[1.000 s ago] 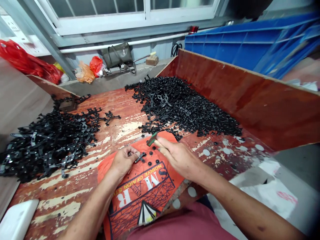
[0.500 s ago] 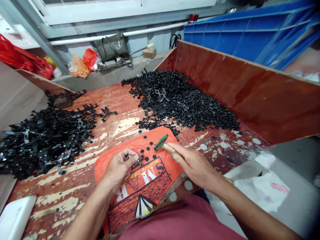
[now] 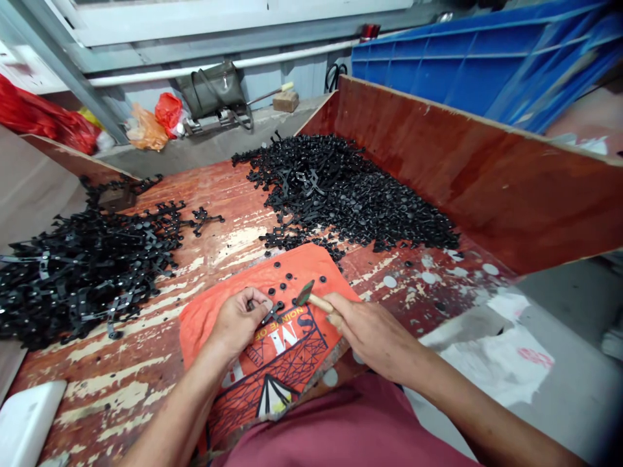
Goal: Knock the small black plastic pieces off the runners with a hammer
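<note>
My left hand (image 3: 237,323) pinches a small black jointed piece (image 3: 278,315) and keeps it on an orange printed cloth (image 3: 311,259). Its far end pokes out past the fingertips; the rest is hidden by the fingers. In my right hand (image 3: 374,332) is a small hammer (image 3: 321,303), gripped by its wooden handle. The hammer's greenish head is just right of the black piece, low over the cloth; whether it touches is unclear. Several round black caps (image 3: 283,286) lie scattered on the cloth beyond both hands.
A large heap of black parts (image 3: 335,188) lies at the back right, against a reddish wooden board (image 3: 462,175). Another heap of black linked pieces (image 3: 82,272) covers the left. A blue crate (image 3: 438,71) stands behind the board. At front left is a white box (image 3: 32,421).
The hammer head has dropped and come slightly left, nearer the black piece. My left hand still pinches that piece. The whole view has shifted a little.
</note>
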A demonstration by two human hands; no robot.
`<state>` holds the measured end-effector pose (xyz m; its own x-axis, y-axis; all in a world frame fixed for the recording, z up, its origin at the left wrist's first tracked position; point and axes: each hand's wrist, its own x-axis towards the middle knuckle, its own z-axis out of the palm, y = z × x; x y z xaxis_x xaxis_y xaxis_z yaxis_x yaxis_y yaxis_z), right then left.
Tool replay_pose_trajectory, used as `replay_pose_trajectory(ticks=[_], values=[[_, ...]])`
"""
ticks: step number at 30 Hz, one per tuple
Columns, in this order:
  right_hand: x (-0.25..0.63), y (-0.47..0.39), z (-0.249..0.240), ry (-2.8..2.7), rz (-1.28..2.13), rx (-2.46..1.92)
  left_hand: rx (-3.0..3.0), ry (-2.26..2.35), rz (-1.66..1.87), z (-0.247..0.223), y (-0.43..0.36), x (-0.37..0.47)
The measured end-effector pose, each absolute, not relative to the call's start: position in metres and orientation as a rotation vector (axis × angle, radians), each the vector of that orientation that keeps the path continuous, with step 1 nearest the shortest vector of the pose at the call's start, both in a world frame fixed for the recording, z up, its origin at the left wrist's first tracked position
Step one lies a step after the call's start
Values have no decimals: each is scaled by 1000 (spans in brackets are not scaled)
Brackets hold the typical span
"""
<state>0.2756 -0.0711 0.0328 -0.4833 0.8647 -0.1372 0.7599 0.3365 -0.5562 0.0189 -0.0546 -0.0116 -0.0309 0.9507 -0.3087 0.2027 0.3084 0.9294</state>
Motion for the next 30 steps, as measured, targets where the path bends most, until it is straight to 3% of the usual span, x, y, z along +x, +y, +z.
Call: replay_pose_trajectory(ticks=[5, 23, 30], values=[[270, -67, 50, -2315, 817, -1258, 1077, 1485, 892, -9, -54, 18], [263, -65, 36, -2374, 841, -1312, 1084, 1496, 895, -8, -54, 18], [259, -67, 59, -2285, 825, -1214, 1074, 1540, 881, -2, -56, 26]])
